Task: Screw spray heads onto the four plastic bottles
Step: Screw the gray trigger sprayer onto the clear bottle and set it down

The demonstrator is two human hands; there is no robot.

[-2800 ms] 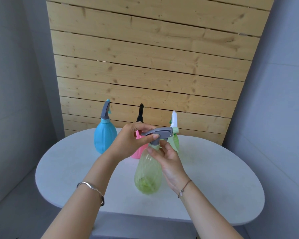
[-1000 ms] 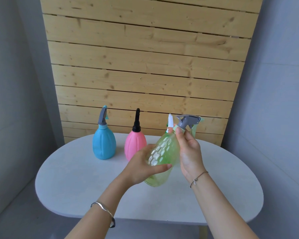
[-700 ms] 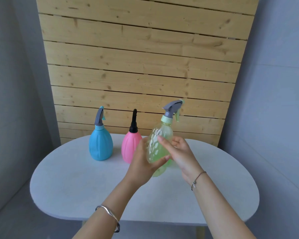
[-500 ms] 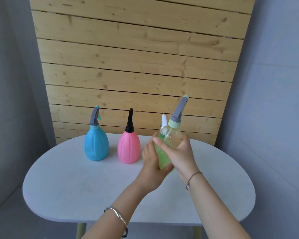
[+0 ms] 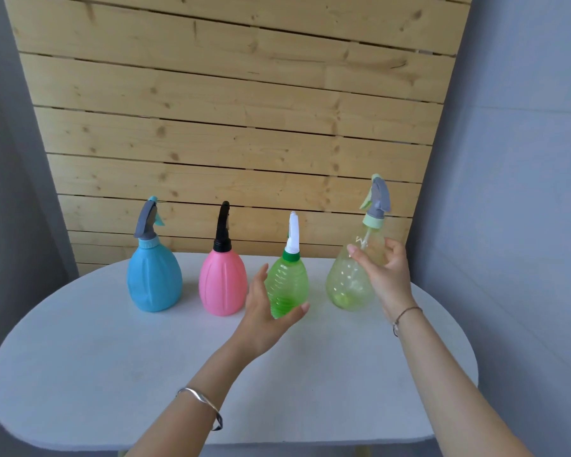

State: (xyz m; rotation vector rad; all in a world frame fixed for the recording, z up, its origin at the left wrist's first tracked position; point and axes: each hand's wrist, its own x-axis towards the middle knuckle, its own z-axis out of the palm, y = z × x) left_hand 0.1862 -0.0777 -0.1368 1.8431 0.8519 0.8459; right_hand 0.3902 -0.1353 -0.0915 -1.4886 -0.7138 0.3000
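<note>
The pale green bottle [image 5: 351, 282] stands at the right end of the row, its base at or just above the worktop [image 5: 112, 357]; contact is hard to judge. The right hand [image 5: 384, 275] wraps its shoulder in a loose grip, fingers [image 5: 356, 253] curled round the front. To finish well, the person should settle the base flat and let go straight back, not brushing the grey and green spray head [image 5: 376, 202] above the grip. That head sits squarely on its collar and looks fully screwed on. The bottle is translucent, dimpled, probably light and easily tipped. Beside the grip, the left hand [image 5: 267, 315] hangs with fingers spread, holding nothing, in front of the bright green bottle [image 5: 287, 285]. Beyond stand the pink bottle [image 5: 223, 285] and blue bottle [image 5: 154, 278], each capped.
</note>
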